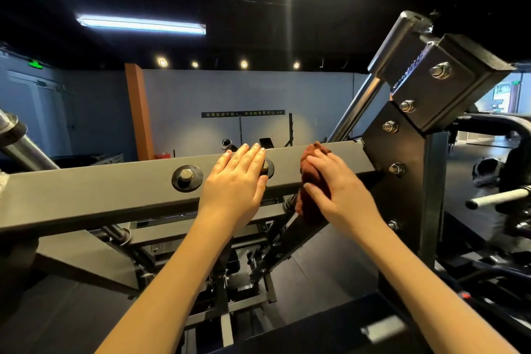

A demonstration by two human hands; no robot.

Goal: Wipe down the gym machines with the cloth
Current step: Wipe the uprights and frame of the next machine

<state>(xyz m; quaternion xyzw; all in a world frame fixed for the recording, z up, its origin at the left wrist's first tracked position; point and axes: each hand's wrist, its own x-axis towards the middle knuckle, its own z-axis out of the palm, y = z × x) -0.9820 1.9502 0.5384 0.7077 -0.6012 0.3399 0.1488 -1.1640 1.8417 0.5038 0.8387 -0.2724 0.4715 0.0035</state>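
A grey steel crossbeam [115, 190] of the gym machine runs across the view, sloping slightly upward to the right. The left hand [240, 178] lies flat on its face with the fingers straight and together, holding nothing, and it partly covers one bolt [266, 167]. A second hex bolt on a black washer [186, 177] sits just to the left of that hand. The right hand [336, 184] clutches a bunched rust-brown cloth [313, 149] and presses it against the beam near its right end. The cloth drapes over the beam's top edge and hangs below its lower edge. Just right of the cloth, a black bolted bracket plate [399, 152] joins the beam to an upright. A chrome guide rod [362, 100] slants up behind it.
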